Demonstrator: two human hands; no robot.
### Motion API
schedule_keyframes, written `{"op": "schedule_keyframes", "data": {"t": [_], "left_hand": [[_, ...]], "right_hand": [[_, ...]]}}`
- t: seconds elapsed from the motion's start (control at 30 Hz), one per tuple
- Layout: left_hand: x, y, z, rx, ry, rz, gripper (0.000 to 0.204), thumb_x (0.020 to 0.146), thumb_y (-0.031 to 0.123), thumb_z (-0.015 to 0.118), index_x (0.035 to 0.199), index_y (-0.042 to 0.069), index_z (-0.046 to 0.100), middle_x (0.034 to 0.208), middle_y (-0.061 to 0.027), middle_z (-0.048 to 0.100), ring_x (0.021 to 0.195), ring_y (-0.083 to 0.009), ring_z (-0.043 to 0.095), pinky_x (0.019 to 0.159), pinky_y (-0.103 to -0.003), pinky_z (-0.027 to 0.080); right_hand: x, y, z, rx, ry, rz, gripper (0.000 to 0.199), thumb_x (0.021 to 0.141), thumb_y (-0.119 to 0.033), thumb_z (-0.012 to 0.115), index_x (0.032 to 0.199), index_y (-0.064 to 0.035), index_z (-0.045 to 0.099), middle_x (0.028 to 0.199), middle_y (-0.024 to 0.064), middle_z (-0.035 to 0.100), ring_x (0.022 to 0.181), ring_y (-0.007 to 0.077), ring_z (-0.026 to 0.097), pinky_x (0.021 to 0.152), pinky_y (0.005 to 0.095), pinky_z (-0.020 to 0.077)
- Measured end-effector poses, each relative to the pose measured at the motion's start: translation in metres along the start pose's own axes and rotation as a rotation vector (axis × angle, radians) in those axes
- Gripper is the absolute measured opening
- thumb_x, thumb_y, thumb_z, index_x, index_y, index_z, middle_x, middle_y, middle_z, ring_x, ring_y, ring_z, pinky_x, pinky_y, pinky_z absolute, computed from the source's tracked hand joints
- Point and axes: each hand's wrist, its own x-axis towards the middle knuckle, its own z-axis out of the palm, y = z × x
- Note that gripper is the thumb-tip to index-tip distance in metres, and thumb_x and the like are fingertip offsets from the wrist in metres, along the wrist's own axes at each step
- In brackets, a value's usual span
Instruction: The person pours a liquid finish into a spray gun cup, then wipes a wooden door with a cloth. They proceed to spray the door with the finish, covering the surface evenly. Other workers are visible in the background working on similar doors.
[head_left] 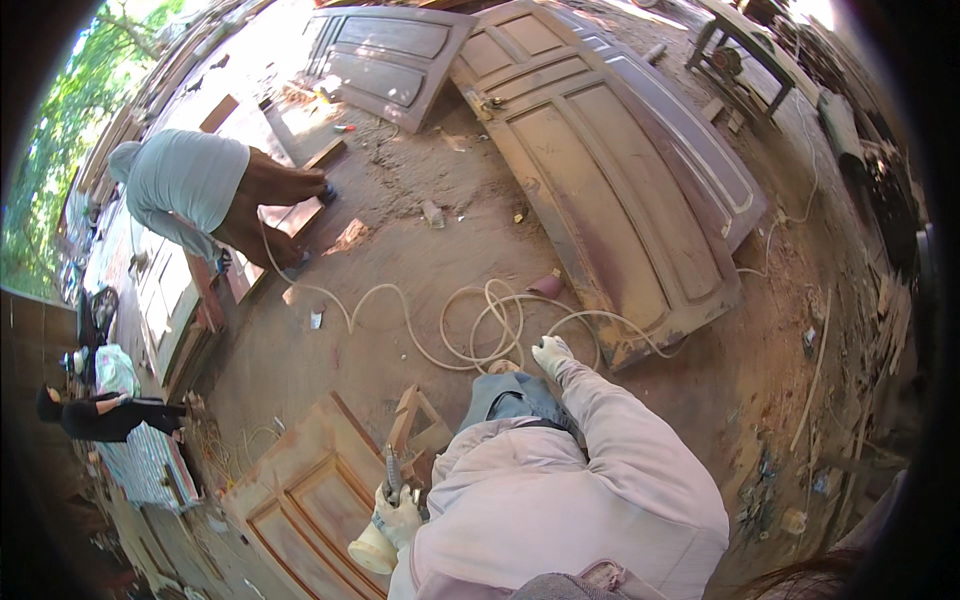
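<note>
Door (pixel 335 510) with orange-brown mouldings was found at lower left, its finish uneven; coating work was judged part done, with the dull patches probably outstanding. Just right of it, the left hand's (pixel 398 518) gloved grip was closed around a spray gun (pixel 393 478). The gun's long axis ran forward from its pale cup (pixel 372 552), nearer the wearer; nozzle direction could not be determined. Ahead, a hose (pixel 444 320) lay looped on the ground. The right hand (pixel 553 352) was curled near it; whether it gripped anything could not be told.
</note>
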Motion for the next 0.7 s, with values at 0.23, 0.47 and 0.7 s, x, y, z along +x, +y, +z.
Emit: {"op": "schedule_keyframes", "data": {"t": [0.23, 0.47, 0.7], "left_hand": [[0.031, 0.025, 0.037, -0.251, -0.082, 0.159, 0.044, 0.085, 0.008, 0.078, 0.123, -0.001, 0.059, 0.099, -0.012, 0.069, 0.08, -0.0158, 0.067, 0.07, -0.029, 0.056], [0.022, 0.065, 0.032, 0.073, -0.2, 0.248, 0.045, 0.083, 0.011, 0.081, 0.122, -0.002, 0.061, 0.099, -0.0111, 0.07, 0.084, -0.0176, 0.068, 0.076, -0.032, 0.057], [0.02, 0.068, 0.042, 0.016, -0.197, 0.217, 0.045, 0.082, 0.01, 0.081, 0.122, -0.002, 0.062, 0.097, -0.0109, 0.072, 0.081, -0.018, 0.069, 0.075, -0.032, 0.057]], "right_hand": [[-0.027, 0.12, -0.001, 0.136, 0.016, 0.338, 0.056, 0.086, -0.04, 0.061, 0.131, -0.0064, 0.064, 0.136, 0.0227, 0.06, 0.129, 0.0355, 0.057, 0.106, 0.0449, 0.0469], [-0.064, 0.173, 0.012, 0.207, 0.086, 0.406, 0.053, 0.083, -0.039, 0.062, 0.12, -0.0021, 0.069, 0.124, 0.0256, 0.066, 0.121, 0.0386, 0.061, 0.103, 0.0446, 0.0491], [-0.047, 0.164, 0.024, 0.237, 0.183, 0.357, 0.039, 0.085, -0.041, 0.067, 0.106, -0.0072, 0.072, 0.111, 0.0208, 0.072, 0.108, 0.0374, 0.067, 0.093, 0.0445, 0.0527]]}}
